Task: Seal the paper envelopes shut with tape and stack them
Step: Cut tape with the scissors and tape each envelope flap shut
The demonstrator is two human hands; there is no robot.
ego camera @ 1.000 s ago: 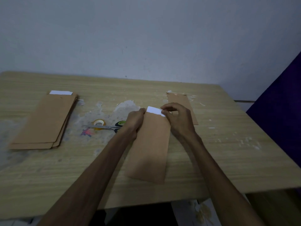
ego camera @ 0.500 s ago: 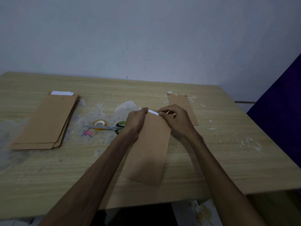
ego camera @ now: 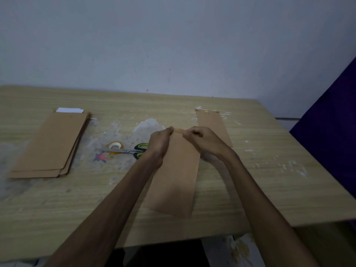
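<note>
Both hands, left hand (ego camera: 160,140) and right hand (ego camera: 200,138), pinch the top edge of a flat brown paper envelope (ego camera: 176,174) with curled fingers. It lies on the wooden tabletop (ego camera: 269,180).

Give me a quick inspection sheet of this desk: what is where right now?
Surface: pale wood-grain table, with white scuffs and residue.
Job's things: long brown paper envelope at centre; stack of brown envelopes at left; single brown envelope behind the hands; clear tape roll.
Clutter: green-handled scissors beside the roll; small red-blue scrap.
Grippers: left hand and right hand pinch the centre envelope's top edge.
Cables: nothing seen.
Surroundings: plain grey wall; dark purple cloth at right.
</note>
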